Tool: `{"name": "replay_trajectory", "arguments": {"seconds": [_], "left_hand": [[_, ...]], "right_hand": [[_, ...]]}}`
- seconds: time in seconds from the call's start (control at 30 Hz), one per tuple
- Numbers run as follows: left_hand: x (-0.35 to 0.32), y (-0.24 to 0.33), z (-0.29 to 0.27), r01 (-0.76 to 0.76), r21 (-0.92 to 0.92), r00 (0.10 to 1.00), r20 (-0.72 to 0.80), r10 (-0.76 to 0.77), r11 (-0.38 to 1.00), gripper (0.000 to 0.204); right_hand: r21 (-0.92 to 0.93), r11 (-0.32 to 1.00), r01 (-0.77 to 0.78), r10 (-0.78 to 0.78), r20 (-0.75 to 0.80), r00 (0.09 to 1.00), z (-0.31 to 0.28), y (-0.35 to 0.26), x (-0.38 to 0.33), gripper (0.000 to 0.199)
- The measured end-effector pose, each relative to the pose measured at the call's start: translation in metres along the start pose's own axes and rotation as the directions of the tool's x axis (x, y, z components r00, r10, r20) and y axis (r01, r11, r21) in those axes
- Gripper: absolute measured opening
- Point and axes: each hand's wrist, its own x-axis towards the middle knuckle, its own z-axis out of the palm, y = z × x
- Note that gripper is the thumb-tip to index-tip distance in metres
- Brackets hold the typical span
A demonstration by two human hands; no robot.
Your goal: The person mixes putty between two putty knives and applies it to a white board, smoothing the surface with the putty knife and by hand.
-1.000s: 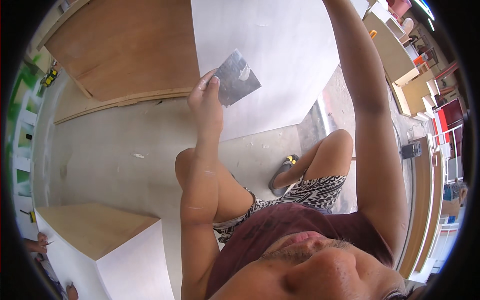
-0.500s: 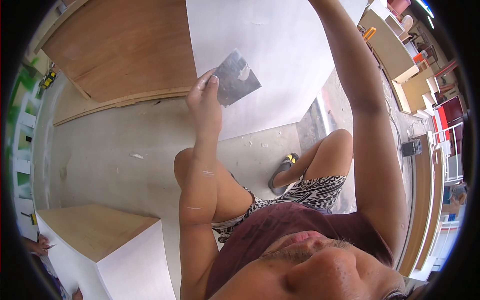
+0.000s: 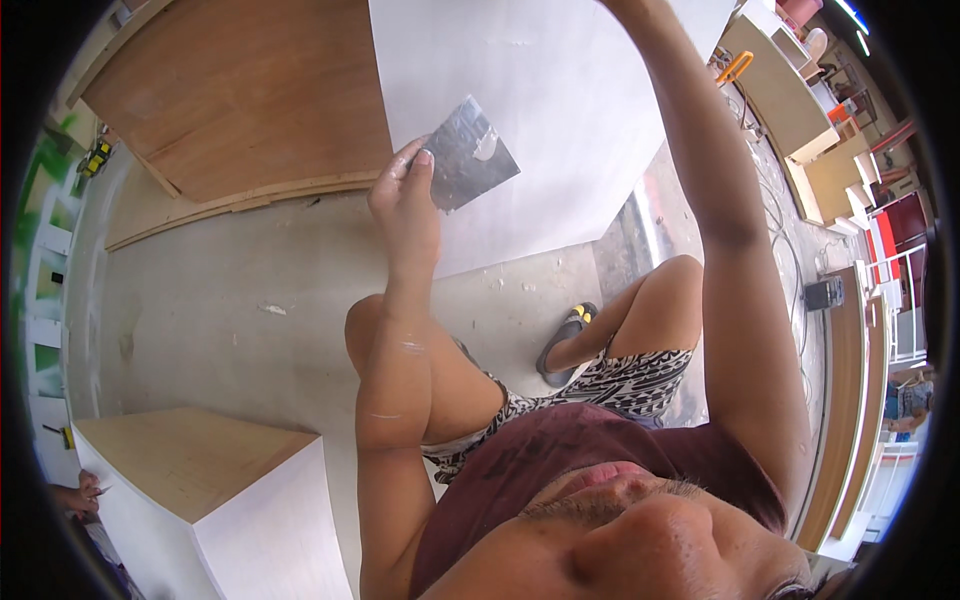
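My left hand [image 3: 405, 200] grips a square, thin metal putty plate [image 3: 470, 158] by its left corner, thumb on top. A pale dab of putty [image 3: 486, 147] sits on the plate's upper right part. The plate is held up in front of a large white panel [image 3: 560, 110]; whether it touches the panel I cannot tell. My right arm [image 3: 735, 190] reaches up past the right side of the panel, and its hand lies beyond the top edge of the view. A faint pale smear [image 3: 510, 42] shows high on the panel.
Left of the panel is a brown wooden board [image 3: 240, 100] with a batten frame. A white-sided box [image 3: 270, 510] stands at lower left, with another person's hand [image 3: 85, 492] beside it. Cables [image 3: 785, 230] and wooden furniture parts [image 3: 780, 100] lie along the right.
My right arm has shifted slightly up and to the left at the top edge. The left hand and plate have moved a touch left.
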Motion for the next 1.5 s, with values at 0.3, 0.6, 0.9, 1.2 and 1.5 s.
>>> {"name": "replay_trajectory", "arguments": {"seconds": [0.3, 0.6, 0.9, 1.2, 1.5], "left_hand": [[0.0, 0.008, 0.005, -0.025, -0.027, 1.0, -0.016, 0.025, 0.999, 0.029], [-0.001, 0.014, -0.003, -0.057, -0.036, 0.998, -0.034, 0.056, 0.998, 0.029], [0.0, 0.014, -0.008, -0.032, -0.025, 0.997, -0.075, 0.03, 0.999, 0.029], [0.008, 0.0, -0.004, -0.09, 0.009, 0.996, -0.007, 0.09, 0.996, 0.029], [0.006, 0.003, -0.005, -0.067, 0.003, 0.997, -0.029, 0.067, 0.998, 0.029]], "right_hand": [[-0.081, 0.997, 0.017, -0.018, -0.01, 1.0, 0.034, -0.011, -0.021, 0.046], [-0.209, 0.949, 0.238, -0.17, 0.297, 0.94, 0.09, -0.03, -0.218, 0.049], [0.191, 0.975, -0.115, 0.116, 0.01, 0.993, -0.003, -0.008, -0.081, 0.042], [0.076, 0.992, -0.103, 0.094, 0.116, 0.989, -0.015, 0.033, 0.017, 0.037], [-0.076, 0.963, -0.257, 0.268, 0.23, 0.936, -0.008, 0.008, 0.012, 0.046]]}}
